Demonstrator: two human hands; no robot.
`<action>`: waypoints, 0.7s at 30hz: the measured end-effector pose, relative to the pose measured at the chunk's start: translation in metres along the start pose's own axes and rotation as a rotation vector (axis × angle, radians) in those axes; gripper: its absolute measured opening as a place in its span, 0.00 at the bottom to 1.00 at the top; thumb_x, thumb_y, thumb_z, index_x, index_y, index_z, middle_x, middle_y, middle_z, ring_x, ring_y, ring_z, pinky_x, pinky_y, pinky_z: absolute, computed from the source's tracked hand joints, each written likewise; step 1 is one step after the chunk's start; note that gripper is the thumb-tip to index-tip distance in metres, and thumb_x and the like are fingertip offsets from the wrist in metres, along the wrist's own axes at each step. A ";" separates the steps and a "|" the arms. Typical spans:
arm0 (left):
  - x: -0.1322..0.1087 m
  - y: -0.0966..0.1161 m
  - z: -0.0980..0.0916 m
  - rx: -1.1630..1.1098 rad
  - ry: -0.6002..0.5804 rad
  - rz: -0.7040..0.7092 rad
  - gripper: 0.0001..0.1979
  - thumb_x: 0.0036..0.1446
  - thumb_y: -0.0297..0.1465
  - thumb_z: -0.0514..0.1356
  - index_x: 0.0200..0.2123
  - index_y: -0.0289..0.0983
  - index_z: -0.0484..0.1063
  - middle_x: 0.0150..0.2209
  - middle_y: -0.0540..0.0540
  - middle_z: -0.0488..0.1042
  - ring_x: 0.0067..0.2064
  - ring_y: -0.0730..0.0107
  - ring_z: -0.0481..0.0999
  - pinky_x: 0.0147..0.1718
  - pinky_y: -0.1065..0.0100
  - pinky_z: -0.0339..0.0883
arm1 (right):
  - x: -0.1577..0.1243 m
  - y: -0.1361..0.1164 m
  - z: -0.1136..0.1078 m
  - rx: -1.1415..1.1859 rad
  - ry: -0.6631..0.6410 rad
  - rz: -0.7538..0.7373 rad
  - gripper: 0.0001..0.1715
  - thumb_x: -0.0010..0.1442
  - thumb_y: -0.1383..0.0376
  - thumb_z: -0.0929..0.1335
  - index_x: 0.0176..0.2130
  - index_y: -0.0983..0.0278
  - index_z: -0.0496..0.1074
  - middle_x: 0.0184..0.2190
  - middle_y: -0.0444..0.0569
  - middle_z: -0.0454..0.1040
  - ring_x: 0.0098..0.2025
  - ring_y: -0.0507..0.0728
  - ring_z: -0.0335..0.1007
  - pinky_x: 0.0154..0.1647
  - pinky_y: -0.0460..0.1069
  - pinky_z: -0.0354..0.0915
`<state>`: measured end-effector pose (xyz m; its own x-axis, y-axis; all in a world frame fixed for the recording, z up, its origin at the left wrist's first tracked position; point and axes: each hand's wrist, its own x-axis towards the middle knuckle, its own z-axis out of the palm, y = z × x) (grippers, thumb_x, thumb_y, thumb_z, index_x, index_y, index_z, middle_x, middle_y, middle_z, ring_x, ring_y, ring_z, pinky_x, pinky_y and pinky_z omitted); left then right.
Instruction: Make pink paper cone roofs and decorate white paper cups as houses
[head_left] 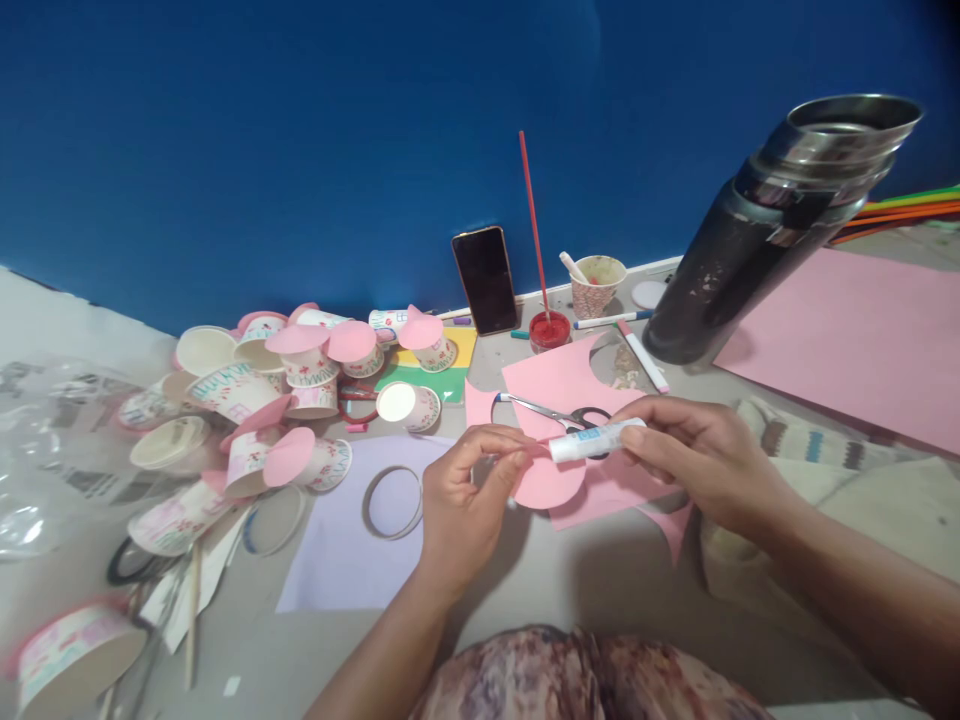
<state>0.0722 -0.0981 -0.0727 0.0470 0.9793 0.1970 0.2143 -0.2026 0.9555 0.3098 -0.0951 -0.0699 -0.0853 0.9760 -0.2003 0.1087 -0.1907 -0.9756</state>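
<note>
Between thumb and fingers, my left hand (476, 490) pinches the edge of a pink paper circle (551, 487). In my right hand (694, 455) is a white glue tube (592, 441) with blue print, lying nearly level. Its left end is over the circle's upper edge, close to my left fingertips; whether it touches the paper I cannot tell. Behind the tube lie scissors (551, 410) with dark handles, partly hidden, on pink paper offcuts (559, 370). A cardboard ring (392, 502) rests on a lilac sheet (330, 560) left of my left hand.
Several decorated paper cups (311, 372), many with pink circles, crowd the left side beside clear plastic (37, 450). A phone (484, 280) leans on the blue wall. Red paint (550, 330) with a stick, a tall flask (750, 240) and a cloth (825, 500) stand or lie rightward.
</note>
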 end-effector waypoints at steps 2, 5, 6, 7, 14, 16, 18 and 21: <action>0.000 0.001 0.000 0.038 -0.005 0.074 0.04 0.62 0.28 0.65 0.33 0.40 0.79 0.36 0.47 0.83 0.44 0.64 0.82 0.47 0.64 0.73 | 0.002 0.000 -0.001 0.003 -0.032 0.041 0.20 0.56 0.50 0.74 0.32 0.65 0.79 0.16 0.41 0.65 0.18 0.48 0.56 0.17 0.44 0.52; -0.001 0.003 0.001 0.096 0.006 0.119 0.04 0.62 0.27 0.65 0.33 0.40 0.79 0.36 0.48 0.83 0.44 0.66 0.82 0.48 0.65 0.72 | 0.004 -0.002 0.000 -0.005 -0.097 0.085 0.21 0.55 0.49 0.74 0.32 0.65 0.79 0.16 0.41 0.65 0.17 0.48 0.55 0.16 0.44 0.50; -0.001 0.003 0.001 0.110 0.008 0.115 0.05 0.61 0.26 0.65 0.33 0.40 0.78 0.36 0.48 0.83 0.43 0.66 0.82 0.48 0.66 0.72 | 0.003 -0.002 0.000 -0.020 -0.112 0.075 0.20 0.55 0.50 0.74 0.32 0.65 0.79 0.16 0.41 0.65 0.17 0.48 0.55 0.16 0.44 0.50; -0.001 0.004 0.002 0.118 0.008 0.101 0.05 0.61 0.26 0.65 0.32 0.40 0.77 0.36 0.48 0.82 0.43 0.67 0.81 0.47 0.66 0.71 | 0.003 -0.003 0.001 -0.046 -0.113 0.045 0.19 0.56 0.51 0.74 0.33 0.65 0.80 0.17 0.42 0.67 0.18 0.48 0.56 0.17 0.44 0.51; -0.002 0.006 0.003 0.087 0.014 -0.081 0.07 0.60 0.29 0.64 0.28 0.39 0.75 0.36 0.48 0.82 0.43 0.67 0.81 0.43 0.69 0.71 | -0.007 -0.009 0.004 -0.314 0.030 -0.264 0.11 0.57 0.60 0.72 0.37 0.62 0.83 0.26 0.45 0.78 0.22 0.50 0.60 0.22 0.45 0.56; -0.002 0.006 0.003 0.082 0.011 -0.100 0.07 0.60 0.28 0.64 0.28 0.39 0.75 0.37 0.48 0.82 0.43 0.67 0.82 0.41 0.70 0.71 | -0.007 -0.009 0.003 -0.312 0.019 -0.272 0.10 0.57 0.60 0.72 0.36 0.62 0.83 0.24 0.45 0.77 0.22 0.50 0.59 0.22 0.45 0.55; -0.002 0.006 0.002 0.082 0.002 -0.091 0.07 0.60 0.27 0.64 0.28 0.39 0.75 0.36 0.48 0.83 0.43 0.66 0.82 0.39 0.70 0.71 | -0.006 -0.007 0.001 -0.275 -0.003 -0.250 0.10 0.58 0.60 0.72 0.36 0.61 0.83 0.25 0.44 0.77 0.22 0.50 0.60 0.21 0.45 0.55; -0.001 0.004 0.000 0.093 -0.001 -0.031 0.06 0.60 0.26 0.63 0.30 0.40 0.76 0.36 0.49 0.83 0.44 0.67 0.82 0.40 0.69 0.72 | -0.002 -0.003 -0.003 -0.200 -0.019 -0.186 0.12 0.59 0.57 0.73 0.38 0.61 0.83 0.24 0.44 0.75 0.21 0.49 0.58 0.20 0.44 0.52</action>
<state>0.0735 -0.1004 -0.0688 0.0398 0.9850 0.1677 0.3051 -0.1718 0.9367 0.3122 -0.0964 -0.0666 -0.1407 0.9898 -0.0228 0.2825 0.0180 -0.9591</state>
